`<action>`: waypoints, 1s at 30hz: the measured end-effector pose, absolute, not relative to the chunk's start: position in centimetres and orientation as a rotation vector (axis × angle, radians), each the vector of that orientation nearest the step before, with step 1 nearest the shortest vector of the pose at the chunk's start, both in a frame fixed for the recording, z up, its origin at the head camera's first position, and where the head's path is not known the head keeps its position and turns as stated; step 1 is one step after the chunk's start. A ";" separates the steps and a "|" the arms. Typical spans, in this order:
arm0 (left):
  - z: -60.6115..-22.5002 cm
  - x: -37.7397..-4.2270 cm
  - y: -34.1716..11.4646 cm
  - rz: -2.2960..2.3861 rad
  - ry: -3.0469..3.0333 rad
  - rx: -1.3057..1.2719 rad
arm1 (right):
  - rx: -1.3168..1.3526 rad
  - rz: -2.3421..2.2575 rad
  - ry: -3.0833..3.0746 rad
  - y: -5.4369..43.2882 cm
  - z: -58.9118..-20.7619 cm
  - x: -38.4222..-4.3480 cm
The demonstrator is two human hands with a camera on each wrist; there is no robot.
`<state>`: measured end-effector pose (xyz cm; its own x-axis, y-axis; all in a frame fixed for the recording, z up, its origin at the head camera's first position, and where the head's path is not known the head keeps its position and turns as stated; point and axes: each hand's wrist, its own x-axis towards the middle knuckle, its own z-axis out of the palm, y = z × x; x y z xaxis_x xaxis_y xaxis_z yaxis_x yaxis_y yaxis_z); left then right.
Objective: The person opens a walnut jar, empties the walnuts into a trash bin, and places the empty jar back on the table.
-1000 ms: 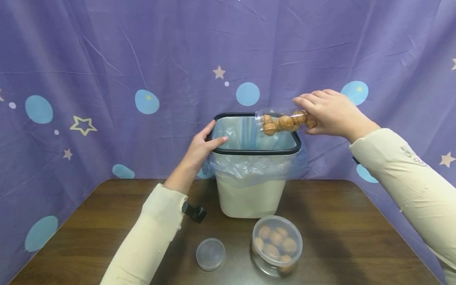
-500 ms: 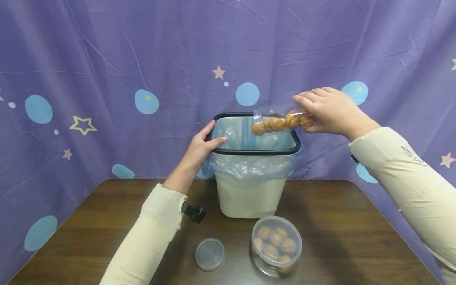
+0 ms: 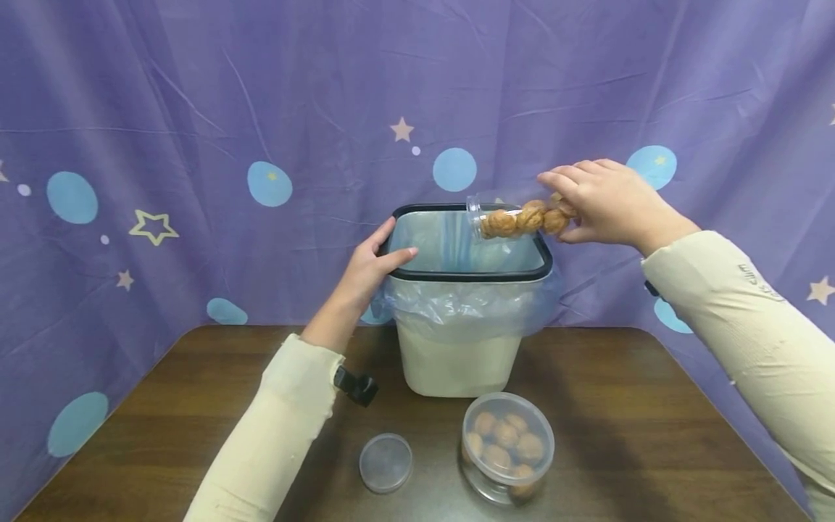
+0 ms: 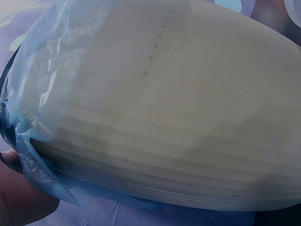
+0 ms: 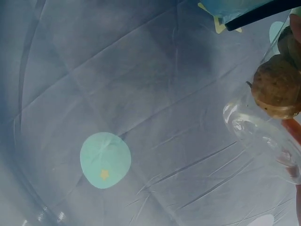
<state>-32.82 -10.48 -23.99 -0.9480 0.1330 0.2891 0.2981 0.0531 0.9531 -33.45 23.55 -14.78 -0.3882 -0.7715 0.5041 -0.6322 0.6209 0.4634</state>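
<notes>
My right hand (image 3: 613, 203) grips a clear plastic jar (image 3: 474, 217) by its base end. The jar lies nearly level above the right part of a white trash can (image 3: 457, 362), its uncapped mouth facing left. Several walnuts (image 3: 531, 216) rest along the jar's lower side; in the right wrist view a walnut (image 5: 277, 87) shows through the jar's bottom end. At the can's left rim, my left hand (image 3: 365, 272) holds on, thumb over the inside and fingers outside. A bluish plastic bag (image 3: 450, 304) lines the can, folded over under its black rim ring (image 3: 476, 276). The can's bottom is hidden.
On the wooden table (image 3: 215, 406), in front of the can, stands a lidded clear jar (image 3: 508, 449) holding several walnuts. A round translucent lid (image 3: 385, 463) lies left of it. Behind the table hangs a purple curtain (image 3: 326, 87) with stars and blue spots.
Walnuts have slid along the right-hand jar toward its mouth, and the one jutting out half a second ago is gone from there. Both hands have stayed nearly still.
</notes>
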 end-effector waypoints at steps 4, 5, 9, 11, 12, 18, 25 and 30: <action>-23.9 -32.8 -10.4 -2.029 -2.176 -0.462 | 1.085 -0.206 -2.206 23.6 -14.6 -33.4; -23.9 -32.8 -10.5 -2.031 -2.171 -0.467 | 1.084 -0.194 -2.224 23.6 -14.6 -33.4; -23.9 -32.9 -10.4 -2.044 -2.162 -0.477 | 1.066 -0.180 -2.253 23.5 -14.5 -33.2; -23.9 -32.9 -10.3 -2.049 -2.161 -0.480 | 1.046 -0.179 -2.262 23.5 -14.5 -33.1; -23.9 -32.9 -10.3 -2.051 -2.160 -0.479 | 1.036 -0.182 -2.269 23.5 -14.5 -33.1; -23.9 -32.9 -10.3 -2.040 -2.181 -0.467 | 0.992 -0.168 -2.352 23.3 -14.3 -32.8; -23.9 -32.9 -10.3 -2.049 -2.185 -0.459 | 0.971 -0.119 -2.430 23.1 -14.3 -32.4; -23.9 -33.1 -10.3 -2.036 -2.192 -0.462 | 0.974 -0.153 -2.429 23.2 -14.1 -32.3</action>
